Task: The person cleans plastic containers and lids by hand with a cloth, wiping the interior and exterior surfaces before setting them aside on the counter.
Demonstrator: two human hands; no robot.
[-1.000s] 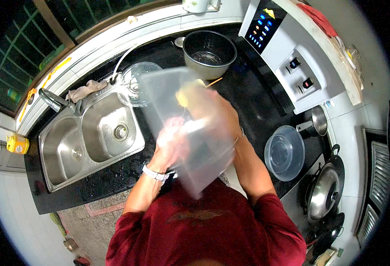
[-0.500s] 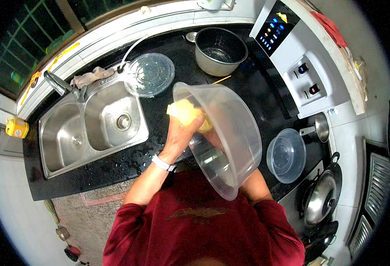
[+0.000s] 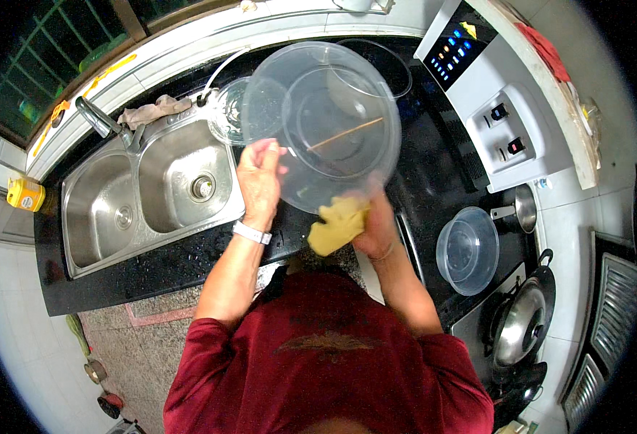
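Note:
A large clear plastic bowl [image 3: 271, 108] is held up over the counter, with its round base showing. My left hand [image 3: 258, 186], a white band on its wrist, is closed on the bowl's left edge. At the near right edge, my right hand [image 3: 379, 230] holds a crumpled yellow cloth [image 3: 339, 226] that hangs below the rim. This hand is slightly blurred, and its fingers are partly hidden by the bowl and cloth. A thin wooden stick [image 3: 344, 134] shows through the bowl.
A double steel sink [image 3: 174, 192] with a faucet [image 3: 95, 119] lies left. A clear lid [image 3: 228, 108] and a pot [image 3: 398, 69] are partly behind the bowl. At right stand a smaller clear tub [image 3: 467, 251], a small saucepan [image 3: 525, 210] and a lidded wok [image 3: 521, 325].
The large bowl has moved up and away from my body and turned so its base shows. The yellow cloth has passed from my left hand to my right; my left hand now grips the bowl.

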